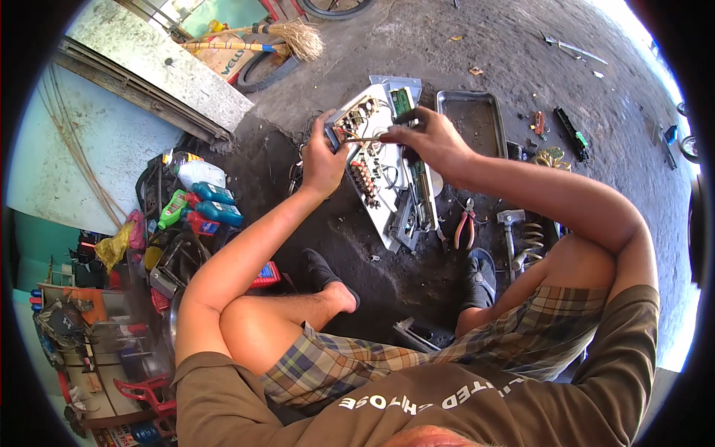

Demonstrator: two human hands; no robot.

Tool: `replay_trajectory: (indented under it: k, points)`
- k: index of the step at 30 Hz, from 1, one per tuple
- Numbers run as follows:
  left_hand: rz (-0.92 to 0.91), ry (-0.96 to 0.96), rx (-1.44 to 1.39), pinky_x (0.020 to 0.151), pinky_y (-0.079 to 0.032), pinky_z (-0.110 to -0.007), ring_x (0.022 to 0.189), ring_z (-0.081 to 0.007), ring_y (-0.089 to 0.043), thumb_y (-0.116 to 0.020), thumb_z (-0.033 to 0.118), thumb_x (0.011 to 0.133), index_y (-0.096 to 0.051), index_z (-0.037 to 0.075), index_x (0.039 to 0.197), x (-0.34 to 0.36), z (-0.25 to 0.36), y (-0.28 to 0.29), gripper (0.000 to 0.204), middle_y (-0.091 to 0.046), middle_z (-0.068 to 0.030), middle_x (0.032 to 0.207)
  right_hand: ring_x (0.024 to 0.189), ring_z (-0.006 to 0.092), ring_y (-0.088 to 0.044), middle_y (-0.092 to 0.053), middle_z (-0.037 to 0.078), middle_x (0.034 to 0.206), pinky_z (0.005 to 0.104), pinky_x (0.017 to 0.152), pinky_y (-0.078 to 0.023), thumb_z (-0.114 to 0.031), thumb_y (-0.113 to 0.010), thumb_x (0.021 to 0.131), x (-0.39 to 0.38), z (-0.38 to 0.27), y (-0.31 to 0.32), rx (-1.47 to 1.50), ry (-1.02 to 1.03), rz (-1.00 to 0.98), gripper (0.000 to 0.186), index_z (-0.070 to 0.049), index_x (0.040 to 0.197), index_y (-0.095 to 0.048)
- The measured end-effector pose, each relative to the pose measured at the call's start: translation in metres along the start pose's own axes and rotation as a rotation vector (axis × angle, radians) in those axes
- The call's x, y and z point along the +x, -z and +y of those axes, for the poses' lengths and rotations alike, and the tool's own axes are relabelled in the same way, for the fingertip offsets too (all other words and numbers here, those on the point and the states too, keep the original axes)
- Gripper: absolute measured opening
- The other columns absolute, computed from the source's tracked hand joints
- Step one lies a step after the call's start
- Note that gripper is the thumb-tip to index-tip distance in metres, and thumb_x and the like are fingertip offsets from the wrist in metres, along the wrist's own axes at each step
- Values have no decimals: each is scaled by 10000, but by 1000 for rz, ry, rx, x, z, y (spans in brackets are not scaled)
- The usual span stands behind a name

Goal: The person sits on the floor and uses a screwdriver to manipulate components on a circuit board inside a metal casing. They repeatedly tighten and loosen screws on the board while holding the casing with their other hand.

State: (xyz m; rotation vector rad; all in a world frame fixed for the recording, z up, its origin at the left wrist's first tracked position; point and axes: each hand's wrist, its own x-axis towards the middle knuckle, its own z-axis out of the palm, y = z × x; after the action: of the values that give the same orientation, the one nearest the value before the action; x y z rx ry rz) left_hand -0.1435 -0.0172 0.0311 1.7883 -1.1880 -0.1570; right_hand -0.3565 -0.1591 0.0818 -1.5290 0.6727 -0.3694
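Observation:
I squat over an open electronic unit (383, 175) lying on the dirty concrete floor, its circuit boards and wiring exposed. My left hand (324, 160) grips the unit's near-left edge, thumb over the board. My right hand (424, 138) holds a thin screwdriver (365, 138) with a dark handle, its shaft pointing left toward components near the left hand. A green circuit board (403, 100) shows at the far end of the unit.
A metal tray (469, 119) lies right of the unit. Red-handled pliers (466, 223), a hammer (509, 223) and a coil spring (532, 242) rest by my right foot. Plastic bottles (205, 201) and clutter crowd the left; a broom (261, 41) and tyre lie beyond.

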Motion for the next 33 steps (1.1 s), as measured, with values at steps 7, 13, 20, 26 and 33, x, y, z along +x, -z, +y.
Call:
replay_trajectory:
  k: [7, 13, 20, 26, 33]
  points:
    - [-21, 10, 1, 861, -607, -343, 1016, -187, -786, -759, -47, 937, -503, 20, 1503, 2, 6, -4, 625, -802, -165, 1092, 952, 98, -715, -830, 97, 1108, 303, 843, -582, -85, -744, 1019, -2, 5, 9, -36, 75, -36, 255, 53, 1226, -690]
    - [-20, -16, -9, 861, -605, -352, 1033, -189, -781, -759, -25, 942, -511, 22, 1495, 5, -2, -7, 608, -793, -170, 1100, 803, 96, -663, -817, 86, 985, 327, 752, -561, -187, -779, 983, 12, 28, 11, -106, 289, 21, 324, 25, 1222, -725]
    - [-15, 0, -27, 888, -602, -360, 1047, -207, -782, -775, -17, 935, -512, 19, 1495, 1, 4, -2, 620, -789, -182, 1137, 842, 119, -675, -819, 95, 964, 335, 775, -575, -230, -797, 970, 7, 6, 16, -159, 35, 6, 362, 42, 1197, -720]
    - [-15, 18, 37, 895, -600, -365, 1052, -211, -780, -787, -24, 916, -517, 18, 1491, 3, 6, 0, 637, -785, -188, 1144, 938, 89, -686, -821, 95, 1114, 273, 860, -559, -127, -748, 1034, 11, 10, 18, 89, -30, -63, 258, 48, 1214, -692]
    - [-17, 68, 29, 894, -600, -379, 1034, -249, -792, -784, -19, 907, -525, 33, 1488, 1, 6, 2, 638, -782, -189, 1115, 760, 102, -677, -827, 123, 1049, 309, 749, -586, -196, -772, 1000, 1, 3, 10, -97, 133, 45, 293, 51, 1143, -707]
